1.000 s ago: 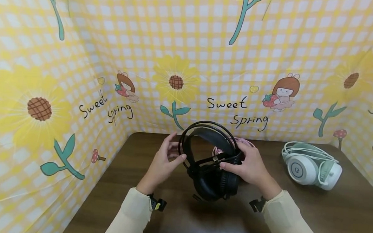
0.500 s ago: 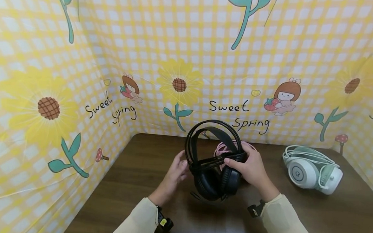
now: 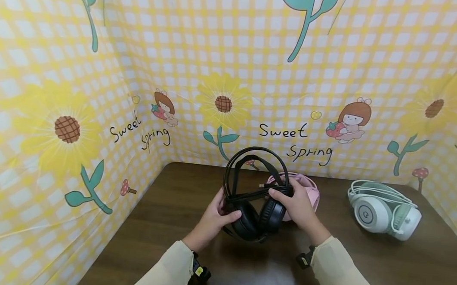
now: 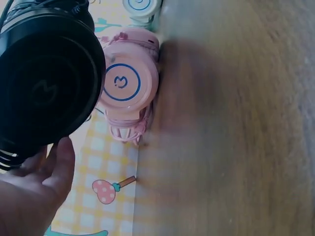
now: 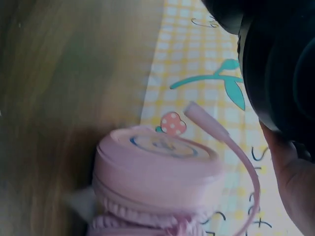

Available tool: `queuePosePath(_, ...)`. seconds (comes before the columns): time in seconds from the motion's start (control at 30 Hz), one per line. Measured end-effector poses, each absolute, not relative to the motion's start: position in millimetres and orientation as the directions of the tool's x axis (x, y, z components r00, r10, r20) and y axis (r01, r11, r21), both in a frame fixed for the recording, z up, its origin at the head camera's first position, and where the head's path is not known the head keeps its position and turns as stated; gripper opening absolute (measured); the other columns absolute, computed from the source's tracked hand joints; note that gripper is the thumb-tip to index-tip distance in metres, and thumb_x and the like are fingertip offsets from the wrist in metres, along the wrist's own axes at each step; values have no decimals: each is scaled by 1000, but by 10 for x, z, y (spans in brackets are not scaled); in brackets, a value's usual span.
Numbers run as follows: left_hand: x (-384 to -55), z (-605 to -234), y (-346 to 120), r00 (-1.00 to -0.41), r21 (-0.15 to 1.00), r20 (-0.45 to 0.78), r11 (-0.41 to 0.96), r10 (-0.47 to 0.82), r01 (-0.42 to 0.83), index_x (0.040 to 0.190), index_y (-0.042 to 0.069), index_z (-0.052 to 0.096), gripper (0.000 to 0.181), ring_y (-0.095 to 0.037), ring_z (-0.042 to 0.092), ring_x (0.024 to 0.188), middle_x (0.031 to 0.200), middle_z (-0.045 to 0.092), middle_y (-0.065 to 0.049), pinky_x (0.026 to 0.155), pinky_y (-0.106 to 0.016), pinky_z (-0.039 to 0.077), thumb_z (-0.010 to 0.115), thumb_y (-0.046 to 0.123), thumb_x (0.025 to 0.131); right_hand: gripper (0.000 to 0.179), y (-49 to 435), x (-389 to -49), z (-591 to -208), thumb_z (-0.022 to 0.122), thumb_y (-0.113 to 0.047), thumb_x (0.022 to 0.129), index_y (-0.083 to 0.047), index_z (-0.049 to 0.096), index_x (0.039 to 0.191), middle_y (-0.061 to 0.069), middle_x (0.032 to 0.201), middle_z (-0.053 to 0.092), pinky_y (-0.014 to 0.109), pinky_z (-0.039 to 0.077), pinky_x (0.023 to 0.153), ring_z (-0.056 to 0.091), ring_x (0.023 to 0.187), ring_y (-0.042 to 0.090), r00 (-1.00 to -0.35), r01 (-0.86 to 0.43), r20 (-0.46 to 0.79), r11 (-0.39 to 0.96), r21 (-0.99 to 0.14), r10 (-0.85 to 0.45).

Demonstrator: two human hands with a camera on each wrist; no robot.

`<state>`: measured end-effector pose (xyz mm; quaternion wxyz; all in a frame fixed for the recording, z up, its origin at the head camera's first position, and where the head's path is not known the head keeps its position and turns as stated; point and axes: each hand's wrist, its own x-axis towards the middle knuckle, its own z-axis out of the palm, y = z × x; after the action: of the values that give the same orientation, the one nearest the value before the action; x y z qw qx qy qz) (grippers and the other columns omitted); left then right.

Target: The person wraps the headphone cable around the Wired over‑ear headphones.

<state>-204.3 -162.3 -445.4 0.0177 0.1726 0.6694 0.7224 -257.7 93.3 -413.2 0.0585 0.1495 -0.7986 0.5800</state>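
Observation:
A black headset (image 3: pixel 247 221) with a double-wire headband is held up above the table between both hands. My left hand (image 3: pixel 212 221) grips its left side by the ear cup, thumb on the near face and fingers behind. On the other side, my right hand (image 3: pixel 299 206) pinches the upper part of the right ear cup and the bundled black cable (image 3: pixel 254 194); a USB plug sticks out of the bundle. In the left wrist view the outer face of a black ear cup (image 4: pixel 47 91) fills the upper left. Part of my right hand (image 5: pixel 290 177) shows in the right wrist view.
Behind the right hand a pink headset (image 3: pixel 312 196) stands on the brown table (image 3: pixel 150 224), partly hidden; its pink microphone boom (image 5: pixel 211 123) shows in the right wrist view. A white and green headset (image 3: pixel 384 211) lies farther right. Yellow checked cloth (image 3: pixel 202 50) hangs behind and at the sides.
My left hand, loose beside the headset before, now grips its left side. The black headset has shifted slightly left, and more of the pink headset shows. The head view has shifted a little.

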Motion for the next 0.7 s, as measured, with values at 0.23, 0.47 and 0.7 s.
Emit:
queuePosePath(0.23, -2093, -4451, -1737, -971, 977, 210, 6, 111, 212, 156, 17, 21, 67, -22, 54, 118, 131, 56, -16, 96, -28, 43, 56, 25, 100, 52, 737, -2592, -4209, 70, -48, 86, -11, 59, 121, 11, 105, 63, 36, 48, 77, 58, 85, 22, -972, -209, 164, 293, -933, -169)
queuePosePath(0.47, -2118, -4422, -1891, -978, 976, 190, 90, 92, 198, 155, 17, 26, 65, -23, 57, 113, 125, 61, -15, 94, -31, 44, 57, 27, 99, 47, 570, -2596, -4311, 70, -39, 88, -4, 57, 118, 12, 104, 62, 35, 49, 78, 58, 85, 20, -973, -176, 134, 226, -958, -190)
queuePosePath(0.7, -2172, -4412, -2040, -982, 972, 186, 137, 41, 190, 152, 14, 33, 65, -25, 56, 117, 135, 55, -15, 94, -37, 45, 62, 30, 96, 53, 417, -2582, -4387, 70, -42, 88, -4, 55, 122, 12, 112, 61, 40, 41, 96, 54, 106, 24, -974, -174, 130, 244, -954, -187)
